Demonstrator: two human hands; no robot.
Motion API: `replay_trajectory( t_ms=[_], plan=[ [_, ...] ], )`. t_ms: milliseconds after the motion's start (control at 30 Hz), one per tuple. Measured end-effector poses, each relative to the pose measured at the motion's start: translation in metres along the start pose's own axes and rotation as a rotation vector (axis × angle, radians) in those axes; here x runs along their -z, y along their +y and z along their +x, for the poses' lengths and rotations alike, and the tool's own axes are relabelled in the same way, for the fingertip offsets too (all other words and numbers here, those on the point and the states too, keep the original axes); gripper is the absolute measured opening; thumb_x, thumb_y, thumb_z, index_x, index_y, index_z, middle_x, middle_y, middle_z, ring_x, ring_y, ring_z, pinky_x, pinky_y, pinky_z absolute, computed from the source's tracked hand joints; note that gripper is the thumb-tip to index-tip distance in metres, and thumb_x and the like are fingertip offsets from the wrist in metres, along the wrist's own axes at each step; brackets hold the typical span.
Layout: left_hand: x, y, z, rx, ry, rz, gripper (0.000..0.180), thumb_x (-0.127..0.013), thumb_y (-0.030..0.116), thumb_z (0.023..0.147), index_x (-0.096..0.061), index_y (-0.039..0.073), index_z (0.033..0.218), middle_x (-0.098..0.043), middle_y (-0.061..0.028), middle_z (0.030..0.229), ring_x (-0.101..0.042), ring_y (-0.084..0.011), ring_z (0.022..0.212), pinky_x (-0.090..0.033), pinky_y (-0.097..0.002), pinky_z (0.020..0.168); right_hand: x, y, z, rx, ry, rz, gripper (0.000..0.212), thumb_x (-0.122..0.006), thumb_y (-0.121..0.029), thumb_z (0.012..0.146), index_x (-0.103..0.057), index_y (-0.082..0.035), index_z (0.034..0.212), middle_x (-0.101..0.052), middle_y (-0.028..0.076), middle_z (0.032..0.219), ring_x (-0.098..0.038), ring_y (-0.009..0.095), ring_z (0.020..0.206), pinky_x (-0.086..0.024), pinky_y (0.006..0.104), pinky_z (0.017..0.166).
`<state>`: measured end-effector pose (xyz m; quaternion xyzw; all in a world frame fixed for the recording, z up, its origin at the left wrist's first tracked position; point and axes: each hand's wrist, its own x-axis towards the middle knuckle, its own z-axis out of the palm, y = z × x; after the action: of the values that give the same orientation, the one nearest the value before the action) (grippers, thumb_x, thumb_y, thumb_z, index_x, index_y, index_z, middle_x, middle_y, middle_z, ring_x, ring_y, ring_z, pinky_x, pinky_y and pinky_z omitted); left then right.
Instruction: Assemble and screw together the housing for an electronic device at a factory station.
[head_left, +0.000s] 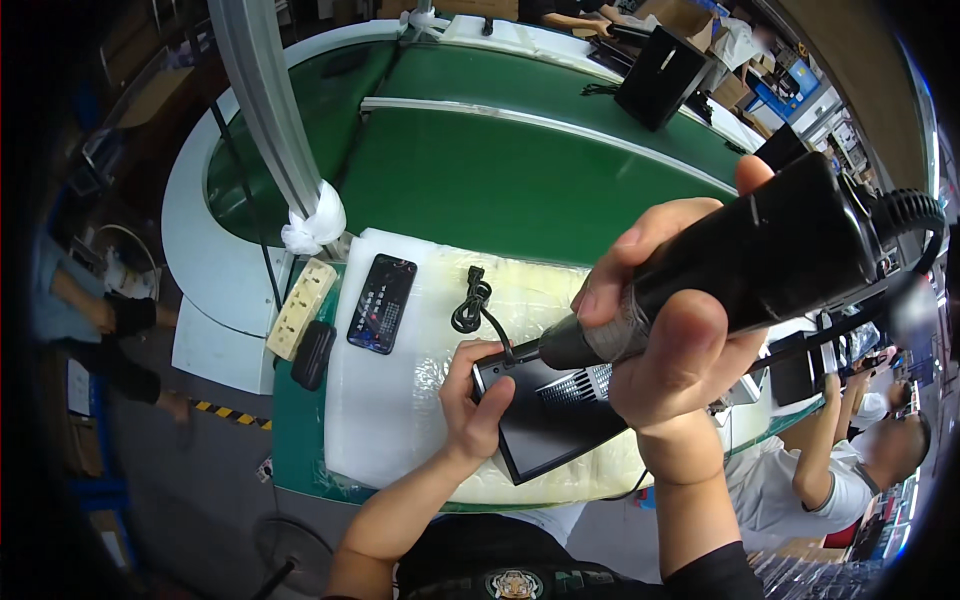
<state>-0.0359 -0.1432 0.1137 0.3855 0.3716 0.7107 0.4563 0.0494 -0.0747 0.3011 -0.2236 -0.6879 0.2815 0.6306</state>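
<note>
- Head view, centre right: the right hand [670, 350] is wrapped round a black corded power tool [760, 245], thumb on the near side, fingers over the far side.
- The tool's long axis slants from upper right down to lower left, its tapered nose ending over the upper edge of a flat black device [550, 430]; whether the tip touches, I cannot tell.
- Lower centre of the frame: the left hand [468, 415] grips the device's upper-left corner, thumb on the top face — the closer hand to it, and plainly in contact.
- From the right hand, the device lies below and to the left; its right end is hidden, so its long axis is uncertain.
- Above the device, a coiled black cord [470, 310] rests on the pale foam mat [385, 430], one end running down toward the device's upper edge.
- Left of the cord — a phone [383, 303], then a cream power strip [302, 308].
</note>
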Motion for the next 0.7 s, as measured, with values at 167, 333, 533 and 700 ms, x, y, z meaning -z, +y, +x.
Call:
replay_trajectory(
  t_ms=[167,333,533,700],
  plan=[
    [0.004,-0.006,0.0,-0.02,-0.03,0.043,0.034,-0.06,0.011,0.083,-0.053,-0.005,0.112,-0.052,-0.011,0.104,-0.052,-0.017,0.093,-0.04,-0.0274,0.085,-0.006,0.002,-0.002,-0.048,0.056,0.047,0.092,-0.061,-0.055,0.09,-0.019,0.006,0.145,-0.056,0.01,0.088,-0.055,0.011,0.055,-0.048,0.0223,0.051],
    [0.003,-0.005,0.0,-0.033,-0.012,0.041,0.034,-0.06,0.01,0.082,-0.052,-0.005,0.111,-0.052,-0.0102,0.102,-0.052,-0.0164,0.091,-0.041,-0.0273,0.083,-0.012,0.008,-0.004,-0.03,0.064,0.106,0.091,-0.063,-0.054,0.089,-0.022,0.005,0.144,-0.057,0.01,0.086,-0.055,0.012,0.054,-0.047,0.0221,0.049],
    [-0.002,0.002,-0.001,0.053,0.019,0.007,0.033,-0.059,0.009,0.082,-0.053,-0.003,0.112,-0.053,-0.0079,0.101,-0.051,-0.0132,0.088,-0.041,-0.0255,0.079,-0.011,0.018,-0.003,0.035,0.005,0.164,0.082,-0.063,-0.045,0.092,-0.024,0.004,0.145,-0.06,0.014,0.089,-0.056,0.013,0.054,-0.047,0.0234,0.049],
    [0.001,0.003,0.001,0.052,0.032,0.053,0.033,-0.057,0.009,0.082,-0.053,-0.003,0.113,-0.056,-0.0081,0.1,-0.051,-0.0128,0.088,-0.04,-0.025,0.08,0.013,0.003,0.013,0.14,0.04,0.143,0.056,-0.055,-0.028,0.097,-0.03,0.0,0.139,-0.064,0.017,0.094,-0.057,0.015,0.055,-0.05,0.0275,0.05]
  ],
)
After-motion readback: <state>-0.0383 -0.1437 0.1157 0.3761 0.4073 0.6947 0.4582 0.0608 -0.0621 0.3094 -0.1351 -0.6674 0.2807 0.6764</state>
